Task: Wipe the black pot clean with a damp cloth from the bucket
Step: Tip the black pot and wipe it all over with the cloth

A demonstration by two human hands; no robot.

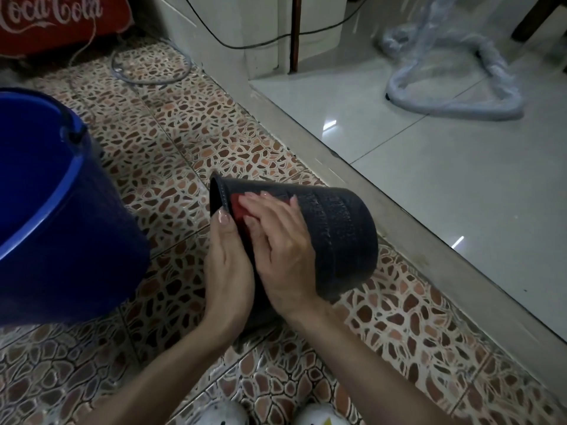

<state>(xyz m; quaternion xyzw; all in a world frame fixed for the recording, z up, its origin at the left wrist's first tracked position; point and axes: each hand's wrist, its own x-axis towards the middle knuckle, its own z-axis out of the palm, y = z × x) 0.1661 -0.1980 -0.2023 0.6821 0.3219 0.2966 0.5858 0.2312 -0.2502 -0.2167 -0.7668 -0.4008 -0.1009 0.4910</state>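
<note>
Wiping is the step I read here, so starting at the left: the blue bucket [61, 210] stands on the patterned tile floor [171, 133], near the work but not touching it, which should keep a re-wetting trip short. Whether it holds water I cannot tell from this angle.

Next comes my left hand [228, 265], curled around the pot's narrow end with the thumb laid up by the edge; it is closed on the pot as a brace, not wiping. I would keep it firm there, because a loose brace lets the pot roll away under rubbing pressure.

Just right of it the red cloth [237, 208] shows as a small patch, most of it covered by my right hand [280, 250], whose fingers lie flat and spread, pressing the cloth against the wall. That flat palm seems the right way: broad contact, even pressure.

The black pot [337, 234] is tipped on its side, held low over the floor, its wide end pointing right. Its wall looks ribbed and textured, so I judge strokes along the grooves would lift dirt better than strokes across them. I would turn the pot with the left hand between passes so no band is missed.

Further right a raised sill [352, 179] borders the glossy pale floor [445, 154]; I would keep drips off that side.
</note>
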